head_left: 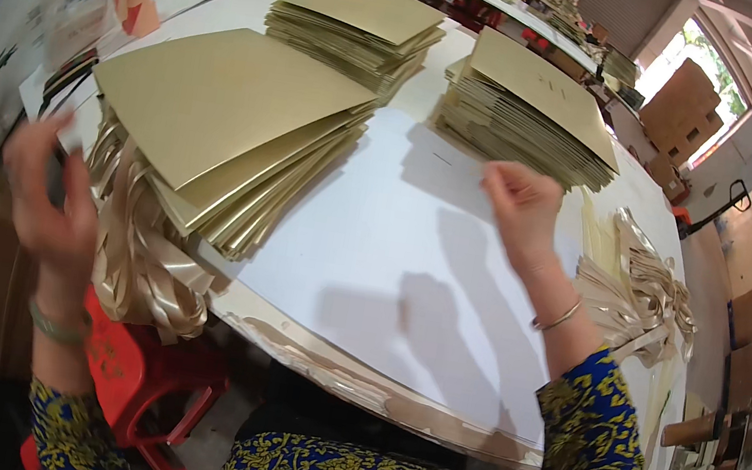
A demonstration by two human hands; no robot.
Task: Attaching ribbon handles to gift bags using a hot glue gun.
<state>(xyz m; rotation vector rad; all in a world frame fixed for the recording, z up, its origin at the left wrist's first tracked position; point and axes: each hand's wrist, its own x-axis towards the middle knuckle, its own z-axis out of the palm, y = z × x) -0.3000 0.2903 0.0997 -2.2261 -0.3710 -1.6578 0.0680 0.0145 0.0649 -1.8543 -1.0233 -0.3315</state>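
Observation:
My left hand (53, 194) is raised at the left, its fingers apart, beside a stack of flat gold paper bags (230, 99). A loose bunch of shiny cream ribbons (140, 267) hangs from that stack over the table's near edge, just right of my left hand. My right hand (523, 209) hovers over the white table (346, 240) with its fingers curled together. Whatever it may pinch is hidden. Just beyond it stands another gold stack (545, 99). More cream ribbons (648, 288) lie to its right.
A third gold stack (356, 20) sits at the table's far side. An orange paper bag (136, 0) stands by the left wall. Below the near edge is a red plastic stool (133, 374). Cardboard boxes (686, 112) and a pallet-jack handle (736, 199) are at the right.

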